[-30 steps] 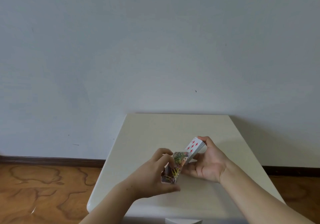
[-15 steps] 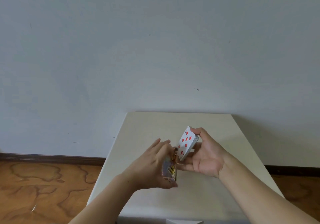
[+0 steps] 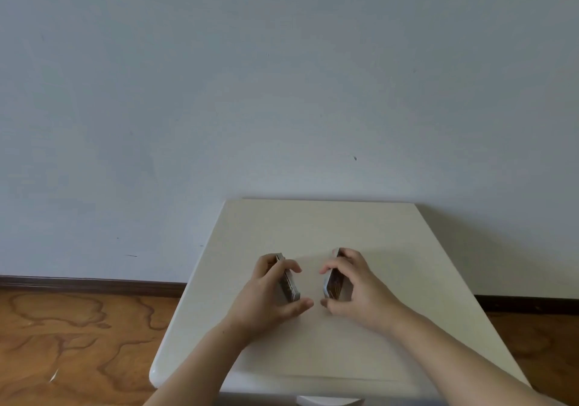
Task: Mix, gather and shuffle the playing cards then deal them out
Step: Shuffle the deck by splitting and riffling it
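Observation:
The deck is split into two packets, both held on the cream table (image 3: pixel 316 224). My left hand (image 3: pixel 269 299) grips the left packet of cards (image 3: pixel 287 283), thumb at the near end and fingers over the far end. My right hand (image 3: pixel 357 289) grips the right packet of cards (image 3: pixel 333 283) the same way. The packets lie a short gap apart, inner edges facing each other and tilted up; their dark patterned backs show. The card faces are hidden.
The small table stands against a pale wall (image 3: pixel 282 92). A wooden floor (image 3: pixel 78 336) with a dark skirting board lies to the left and right of it. The table's near edge (image 3: pixel 282 390) is close to my forearms.
Earlier both hands held the cards together above the table, a diamond card face showing in the right hand. Now the hands have separated and lowered, each with one packet on the table.

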The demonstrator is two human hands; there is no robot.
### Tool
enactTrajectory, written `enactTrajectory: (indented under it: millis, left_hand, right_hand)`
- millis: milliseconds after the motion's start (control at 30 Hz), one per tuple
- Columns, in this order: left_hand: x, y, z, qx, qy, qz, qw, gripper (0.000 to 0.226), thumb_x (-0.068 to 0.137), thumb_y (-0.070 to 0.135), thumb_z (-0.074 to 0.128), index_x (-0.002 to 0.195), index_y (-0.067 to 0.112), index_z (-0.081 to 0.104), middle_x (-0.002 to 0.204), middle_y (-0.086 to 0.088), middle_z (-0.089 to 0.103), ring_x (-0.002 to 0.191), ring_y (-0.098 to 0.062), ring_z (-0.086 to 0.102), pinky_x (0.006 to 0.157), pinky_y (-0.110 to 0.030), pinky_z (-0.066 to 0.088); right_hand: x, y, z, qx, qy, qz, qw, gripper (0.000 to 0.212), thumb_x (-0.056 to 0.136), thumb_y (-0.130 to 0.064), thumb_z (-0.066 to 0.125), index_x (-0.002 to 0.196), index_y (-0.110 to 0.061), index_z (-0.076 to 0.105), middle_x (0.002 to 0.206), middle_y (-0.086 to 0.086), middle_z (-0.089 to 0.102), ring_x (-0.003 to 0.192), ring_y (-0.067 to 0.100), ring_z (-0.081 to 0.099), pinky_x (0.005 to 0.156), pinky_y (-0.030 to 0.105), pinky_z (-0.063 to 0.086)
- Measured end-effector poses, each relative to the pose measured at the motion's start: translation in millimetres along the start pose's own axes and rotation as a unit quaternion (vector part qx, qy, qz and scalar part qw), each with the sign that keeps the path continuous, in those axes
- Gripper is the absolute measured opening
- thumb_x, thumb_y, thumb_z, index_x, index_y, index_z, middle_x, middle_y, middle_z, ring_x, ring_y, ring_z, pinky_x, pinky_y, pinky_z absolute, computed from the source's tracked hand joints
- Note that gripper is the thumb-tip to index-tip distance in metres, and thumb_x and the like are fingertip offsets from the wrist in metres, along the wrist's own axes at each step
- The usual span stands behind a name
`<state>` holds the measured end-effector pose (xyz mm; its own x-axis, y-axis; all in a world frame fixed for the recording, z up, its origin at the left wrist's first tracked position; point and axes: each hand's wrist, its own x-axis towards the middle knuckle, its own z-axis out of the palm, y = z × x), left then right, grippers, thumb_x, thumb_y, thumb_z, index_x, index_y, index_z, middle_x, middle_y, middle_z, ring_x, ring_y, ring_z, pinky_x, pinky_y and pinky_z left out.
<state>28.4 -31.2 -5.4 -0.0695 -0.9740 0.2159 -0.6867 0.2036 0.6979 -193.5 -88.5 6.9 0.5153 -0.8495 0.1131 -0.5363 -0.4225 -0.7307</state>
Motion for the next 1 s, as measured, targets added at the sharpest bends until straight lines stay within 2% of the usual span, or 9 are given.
enactTrajectory:
  millis: [67, 200, 333, 467, 567, 633, 700, 833, 1000]
  left_hand:
    - [0, -2, -4, 0.008, -0.068, 0.005, 0.998, 0.067, 0.071, 0.064, 0.071, 0.128, 0.051, 0.039, 0.137, 0.013, 0.025, 0.121, -0.003, 0.044, 0.092, -0.007, 0.037]
    - [0, -5, -15, 0.025, -0.123, 0.032, 0.992, 0.069, 0.078, 0.057, 0.065, 0.136, 0.052, 0.028, 0.139, 0.018, 0.018, 0.122, -0.004, 0.044, 0.086, 0.006, 0.029]
    - [-2, -4, -9, 0.061, -0.078, 0.054, 0.994, 0.067, 0.079, 0.056, 0.062, 0.138, 0.046, 0.035, 0.138, 0.012, 0.026, 0.117, -0.001, 0.049, 0.087, -0.005, 0.040]
    - [-4, -1, -1, 0.052, -0.003, 0.038, 0.998, 0.072, 0.071, 0.055, 0.068, 0.138, 0.048, 0.041, 0.130, 0.012, 0.038, 0.114, 0.002, 0.048, 0.090, -0.016, 0.048]
    - [2, 8, -5, -0.025, 0.016, -0.035, 0.999, 0.087, 0.065, 0.050, 0.075, 0.140, 0.039, 0.031, 0.117, 0.009, 0.058, 0.101, -0.008, 0.063, 0.085, -0.029, 0.055]
    - [10, 15, -12, -0.051, 0.015, -0.093, 0.994, 0.067, 0.064, 0.054, 0.074, 0.117, 0.027, 0.041, 0.094, 0.010, 0.071, 0.086, -0.008, 0.069, 0.078, -0.034, 0.058]
    - [17, 22, -23, -0.038, -0.011, -0.153, 0.987, 0.050, 0.065, 0.058, 0.072, 0.093, 0.021, 0.054, 0.076, 0.012, 0.076, 0.076, -0.001, 0.069, 0.071, -0.031, 0.056]
    - [28, 25, -47, -0.085, -0.041, -0.266, 0.959, 0.050, 0.071, 0.057, 0.075, 0.084, 0.009, 0.071, 0.086, -0.007, 0.074, 0.077, -0.018, 0.065, 0.074, -0.037, 0.058]
    - [28, 29, -65, -0.086, -0.109, -0.319, 0.937, 0.048, 0.075, 0.053, 0.075, 0.086, 0.006, 0.075, 0.085, -0.009, 0.068, 0.075, -0.022, 0.064, 0.075, -0.037, 0.061]
  right_hand:
    - [-1, 7, 3, -0.039, -0.009, 0.009, 0.999, 0.048, 0.064, -0.056, 0.071, 0.106, -0.054, 0.048, 0.129, -0.026, 0.027, 0.115, -0.012, 0.043, 0.091, 0.021, 0.045]
    - [-1, 11, 1, -0.036, 0.001, -0.004, 0.999, 0.050, 0.062, -0.062, 0.072, 0.105, -0.056, 0.048, 0.131, -0.031, 0.024, 0.117, -0.020, 0.034, 0.087, 0.009, 0.037]
    - [-4, 7, 2, -0.015, 0.012, -0.007, 1.000, 0.047, 0.065, -0.058, 0.073, 0.107, -0.054, 0.052, 0.131, -0.036, 0.025, 0.120, -0.019, 0.034, 0.088, 0.005, 0.033]
    - [-5, -2, 5, -0.031, 0.030, 0.009, 0.999, 0.053, 0.064, -0.057, 0.070, 0.113, -0.061, 0.048, 0.130, -0.035, 0.030, 0.116, -0.010, 0.045, 0.088, 0.012, 0.039]
    - [-2, -14, 4, -0.039, 0.036, 0.038, 0.998, 0.078, 0.061, -0.056, 0.075, 0.127, -0.059, 0.033, 0.130, -0.022, 0.049, 0.111, 0.005, 0.057, 0.092, 0.027, 0.050]
    - [4, -23, -3, -0.029, 0.047, 0.076, 0.996, 0.066, 0.058, -0.061, 0.075, 0.111, -0.046, 0.038, 0.110, -0.013, 0.064, 0.092, 0.013, 0.064, 0.080, 0.035, 0.054]
    - [11, -30, -13, -0.018, 0.029, 0.119, 0.992, 0.053, 0.054, -0.063, 0.076, 0.087, -0.030, 0.050, 0.086, -0.008, 0.070, 0.072, 0.013, 0.060, 0.066, 0.032, 0.048]
    - [21, -38, -36, 0.054, -0.034, 0.208, 0.976, 0.040, 0.054, -0.052, 0.084, 0.063, -0.022, 0.059, 0.065, -0.006, 0.061, 0.064, 0.014, 0.052, 0.062, 0.030, 0.036]
    - [27, -48, -56, 0.109, -0.104, 0.301, 0.942, 0.026, 0.066, -0.030, 0.088, 0.075, -0.015, 0.069, 0.066, -0.003, 0.072, 0.062, 0.008, 0.068, 0.066, 0.023, 0.052]
